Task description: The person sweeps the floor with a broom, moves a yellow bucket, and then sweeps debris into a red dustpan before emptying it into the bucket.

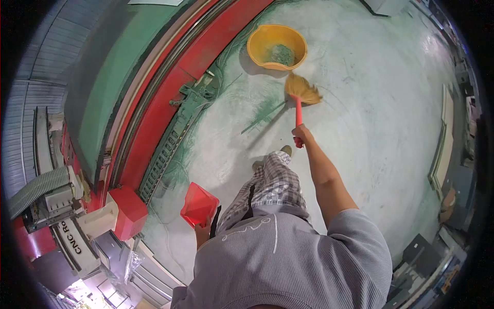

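My right hand [302,135] is closed round the red handle of a hand broom [305,92], held out in front of me. Its tan bristles fan out just below a yellow basin [254,45] that holds a heap of greenish debris. Low at my left side, my left hand [203,230] grips a red dustpan [199,205] by its near end; my fingers there are partly hidden. A streak of green dust [265,114] lies on the pale floor, left of the broom.
A large red and green machine [170,77] runs along the left, with a cable chain [164,154] and loose cables on the floor beside it. A machine head marked CNC [77,242] stands at lower left. Boards and panels [442,139] line the right side.
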### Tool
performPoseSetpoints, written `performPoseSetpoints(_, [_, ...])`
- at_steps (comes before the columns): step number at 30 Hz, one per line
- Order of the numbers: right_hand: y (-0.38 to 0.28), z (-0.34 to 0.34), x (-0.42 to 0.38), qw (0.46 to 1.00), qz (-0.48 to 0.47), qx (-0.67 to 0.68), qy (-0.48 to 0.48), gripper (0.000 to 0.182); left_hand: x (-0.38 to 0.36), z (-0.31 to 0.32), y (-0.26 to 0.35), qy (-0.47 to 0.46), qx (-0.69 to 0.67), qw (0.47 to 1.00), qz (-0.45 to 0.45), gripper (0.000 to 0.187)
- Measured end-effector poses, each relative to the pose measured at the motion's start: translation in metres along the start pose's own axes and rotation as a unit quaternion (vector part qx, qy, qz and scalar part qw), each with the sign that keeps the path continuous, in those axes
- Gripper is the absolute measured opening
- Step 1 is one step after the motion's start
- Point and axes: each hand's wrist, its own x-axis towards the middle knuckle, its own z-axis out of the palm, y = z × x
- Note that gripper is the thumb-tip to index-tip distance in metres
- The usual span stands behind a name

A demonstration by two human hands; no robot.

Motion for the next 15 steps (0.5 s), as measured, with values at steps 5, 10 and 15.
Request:
performPoseSetpoints(5, [-0.012, -0.015, -0.035, 0.989, -0.013, -0.143, -0.043, 0.023, -0.017, -0.014, 0.035, 0.015, -0.101, 0.994, 0.024, 0.041])
performPoseSetpoints(10, [0.000, -0.040, -0.078, 0.975, -0.043, -0.213, -0.040, 0.029, 0.023, 0.011, 0.016, -0.012, -0.094, 0.995, 0.042, 0.036])
performPoseSetpoints(15, [0.003, -0.097, -0.135, 0.972, -0.054, -0.138, -0.184, 0.028, 0.066, 0.043, 0.007, 0.045, -0.123, 0.985, 0.112, 0.031])
